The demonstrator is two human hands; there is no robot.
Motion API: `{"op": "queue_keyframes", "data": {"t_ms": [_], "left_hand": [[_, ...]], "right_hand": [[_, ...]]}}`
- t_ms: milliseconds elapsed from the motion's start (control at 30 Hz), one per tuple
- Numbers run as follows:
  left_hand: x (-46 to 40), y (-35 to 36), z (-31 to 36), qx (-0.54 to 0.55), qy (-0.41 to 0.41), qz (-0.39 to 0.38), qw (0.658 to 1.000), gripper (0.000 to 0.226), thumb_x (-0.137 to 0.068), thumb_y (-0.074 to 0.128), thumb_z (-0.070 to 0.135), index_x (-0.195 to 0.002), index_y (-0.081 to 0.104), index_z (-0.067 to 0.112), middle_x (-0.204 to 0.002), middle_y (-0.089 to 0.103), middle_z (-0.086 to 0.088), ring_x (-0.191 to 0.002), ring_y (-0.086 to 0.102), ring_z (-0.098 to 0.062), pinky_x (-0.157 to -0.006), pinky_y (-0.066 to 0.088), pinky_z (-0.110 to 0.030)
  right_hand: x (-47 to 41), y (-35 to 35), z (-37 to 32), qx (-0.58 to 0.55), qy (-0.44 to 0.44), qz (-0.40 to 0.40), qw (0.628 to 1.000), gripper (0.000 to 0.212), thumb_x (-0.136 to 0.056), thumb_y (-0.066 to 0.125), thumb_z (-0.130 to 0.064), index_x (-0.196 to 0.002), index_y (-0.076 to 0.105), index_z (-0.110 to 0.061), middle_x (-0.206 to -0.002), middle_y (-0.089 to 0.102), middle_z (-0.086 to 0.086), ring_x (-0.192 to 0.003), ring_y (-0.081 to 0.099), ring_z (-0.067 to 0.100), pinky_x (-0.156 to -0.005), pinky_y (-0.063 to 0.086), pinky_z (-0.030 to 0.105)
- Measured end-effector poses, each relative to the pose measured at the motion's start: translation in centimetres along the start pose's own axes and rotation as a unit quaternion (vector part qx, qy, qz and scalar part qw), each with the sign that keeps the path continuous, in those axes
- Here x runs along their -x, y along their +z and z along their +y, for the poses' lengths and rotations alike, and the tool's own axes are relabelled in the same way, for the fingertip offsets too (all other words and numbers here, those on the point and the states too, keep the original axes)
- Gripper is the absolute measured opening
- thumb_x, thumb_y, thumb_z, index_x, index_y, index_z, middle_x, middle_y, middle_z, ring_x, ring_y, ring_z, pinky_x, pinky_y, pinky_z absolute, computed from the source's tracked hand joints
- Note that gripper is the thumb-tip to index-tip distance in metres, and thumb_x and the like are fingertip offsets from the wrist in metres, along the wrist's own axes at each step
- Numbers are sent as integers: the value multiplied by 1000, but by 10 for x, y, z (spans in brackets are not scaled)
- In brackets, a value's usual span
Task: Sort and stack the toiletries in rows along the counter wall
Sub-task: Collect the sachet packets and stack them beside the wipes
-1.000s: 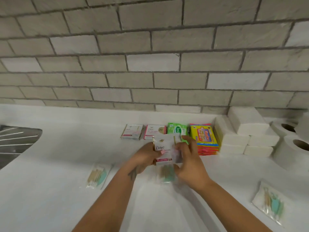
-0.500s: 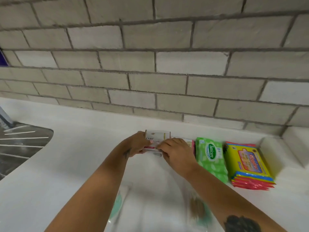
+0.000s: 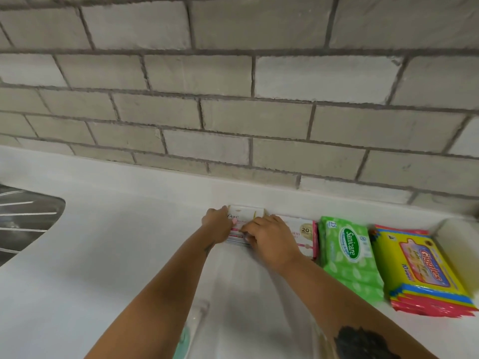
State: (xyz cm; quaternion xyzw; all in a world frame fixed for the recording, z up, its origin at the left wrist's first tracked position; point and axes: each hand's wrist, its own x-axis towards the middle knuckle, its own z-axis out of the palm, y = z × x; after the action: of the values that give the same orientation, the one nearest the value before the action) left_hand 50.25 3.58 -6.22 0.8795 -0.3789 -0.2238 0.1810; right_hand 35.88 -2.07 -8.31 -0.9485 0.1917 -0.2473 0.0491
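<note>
By the brick wall (image 3: 233, 112), soap box (image 3: 245, 215) between both hands' fingers (image 3: 252, 226).

Dove soap stack (image 3: 245, 216) half hidden by hands, clear packet (image 3: 193, 330) behind left forearm, blurred

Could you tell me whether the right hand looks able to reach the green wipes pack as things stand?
Probably yes: the right hand sits just left of the green wipes, only a flat soap box between.

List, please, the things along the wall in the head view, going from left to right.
sink → Dove soap boxes → pink-edged box → green Sanicare wipes → yellow Giggles wipes stack
</note>
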Motion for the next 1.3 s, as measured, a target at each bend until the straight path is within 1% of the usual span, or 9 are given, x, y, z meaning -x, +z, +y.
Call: {"op": "queue_keyframes", "data": {"t_ms": [133, 233, 367, 467, 633, 800, 1033, 1133, 1300], "left_hand": [[-1, 6, -1, -14, -2, 12, 1000, 41, -97, 43, 31, -131, 43, 7, -129, 45, -21, -119, 47, -34, -102, 39, -37], [1, 8, -2, 10, -11, 28, 999, 40, -98, 43, 30, -131, 43, 7, -132, 42, -19, -124, 41, -33, -106, 35, -36], [0, 10, -2, 66, -11, 55, 996, 40, -96, 44, 23, -134, 41, 10, -136, 39, -15, -125, 37, -32, -107, 36, -41], [1, 10, -1, 54, 9, 60, 997, 46, -98, 41, 21, -143, 32, 17, -144, 30, -11, -132, 29, -32, -109, 32, -38], [6, 11, -4, 47, 29, 48, 997, 51, -97, 40, 18, -147, 28, 22, -149, 30, -7, -136, 29, -26, -112, 30, -38], [22, 8, 6, 82, 43, 115, 989, 48, -98, 42, 18, -145, 33, 21, -152, 26, -6, -140, 25, -25, -115, 25, -41], [77, 7, 35, 108, 155, 179, 966, 33, -93, 51, 13, -124, 57, 22, -139, 45, -3, -130, 41, -20, -107, 35, -32], [107, 12, 59, 119, 192, 180, 957, 32, -93, 50, 9, -122, 59, 16, -137, 47, -3, -129, 41, -16, -97, 27, -15], [160, 27, 94, 145, 247, 175, 942, 30, -91, 55, 8, -120, 60, 12, -130, 52, -3, -126, 41, -15, -91, 21, -5]], "right_hand": [[2, 3, -1, 6, 2, -20, 1000, 11, -66, 73, -21, -76, 72, -20, -74, 69, -3, -69, 65, 21, -73, 50, 33], [2, 2, -4, 0, 16, -25, 1000, 20, -75, 58, -36, -79, 70, -21, -80, 67, -3, -77, 63, 20, -80, 44, 33], [-3, 2, -4, 3, 43, 1, 999, 24, -79, 53, -22, -94, 71, -17, -98, 69, 5, -94, 63, 26, -90, 46, 41], [-5, 2, 1, 17, 63, -18, 998, 24, -84, 57, -14, -105, 68, -16, -105, 67, 3, -104, 58, 28, -96, 38, 40], [-2, -5, 1, 26, 71, -106, 991, 33, -96, 40, -19, -124, 56, -23, -130, 55, -5, -127, 39, 20, -111, 12, 41], [1, -25, -7, 3, 94, -104, 990, 36, -99, 38, -25, -134, 47, -27, -144, 42, -4, -135, 30, 18, -115, 6, 42], [48, -82, -13, -15, 129, -51, 990, 42, -93, 49, -29, -135, 47, -26, -140, 47, -6, -132, 36, 17, -114, 9, 41], [74, -110, -11, -16, 150, -37, 988, 48, -91, 52, -28, -138, 44, -26, -143, 45, -5, -133, 36, 17, -113, 12, 40], [122, -153, -5, -6, 176, 12, 984, 45, -88, 58, -26, -132, 51, -24, -136, 53, -3, -127, 45, 20, -109, 22, 40]]}}
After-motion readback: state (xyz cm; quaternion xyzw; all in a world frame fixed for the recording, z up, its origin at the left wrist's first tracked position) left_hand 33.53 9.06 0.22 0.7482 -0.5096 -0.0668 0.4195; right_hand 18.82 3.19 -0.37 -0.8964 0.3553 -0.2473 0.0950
